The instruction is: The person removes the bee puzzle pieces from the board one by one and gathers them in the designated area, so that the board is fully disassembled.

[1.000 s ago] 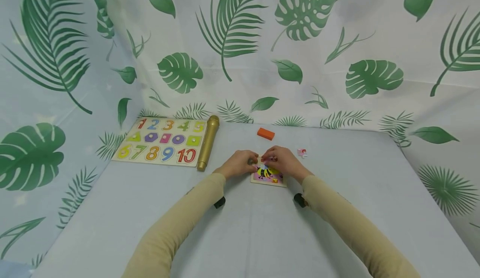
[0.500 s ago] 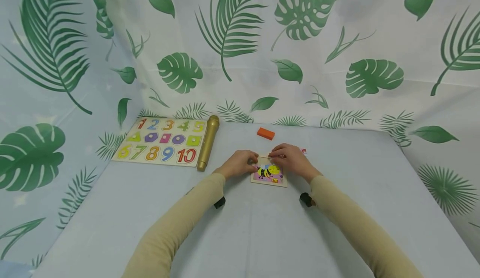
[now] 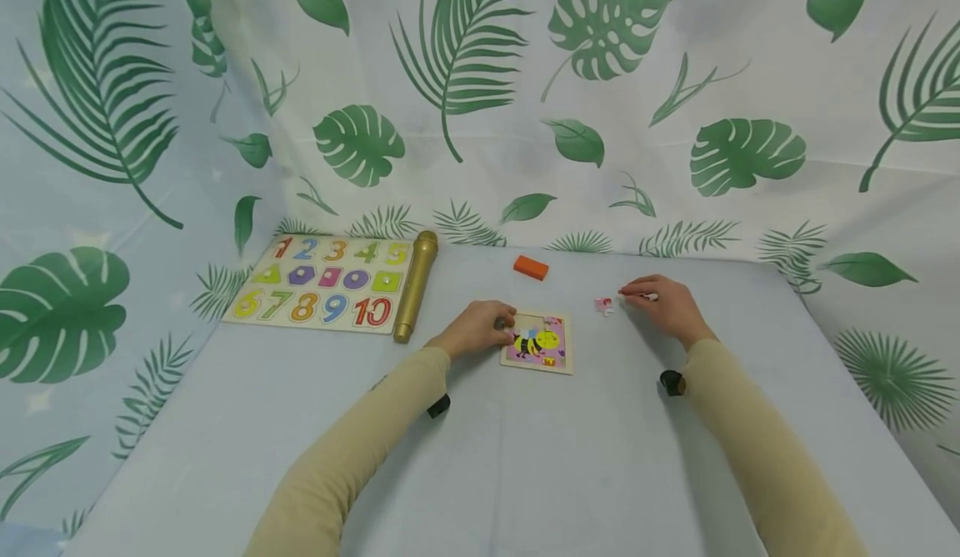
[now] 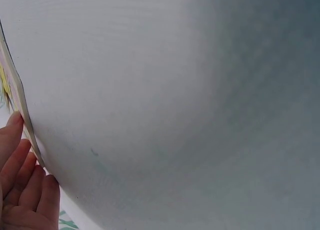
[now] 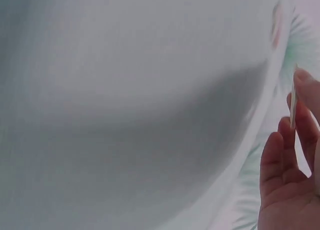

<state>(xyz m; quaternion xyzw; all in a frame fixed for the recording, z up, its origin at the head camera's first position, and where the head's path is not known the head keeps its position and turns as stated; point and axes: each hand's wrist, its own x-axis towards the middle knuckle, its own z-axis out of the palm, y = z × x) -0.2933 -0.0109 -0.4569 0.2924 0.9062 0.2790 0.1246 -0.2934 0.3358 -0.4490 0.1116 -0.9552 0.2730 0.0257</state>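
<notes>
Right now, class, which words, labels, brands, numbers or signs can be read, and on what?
"1 2 3 4 5": number board, top row
"6 7 8 9 10": same board, bottom row
Bee puzzle, loose piece: any lettering too small to read
No words, labels or brands can be read.

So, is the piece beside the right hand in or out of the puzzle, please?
Out: the piece lies on the table, apart from the puzzle.

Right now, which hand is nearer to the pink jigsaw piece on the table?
Right. Right hand: just right of the piece. Left hand: farther left, at the square wooden puzzle.
</notes>
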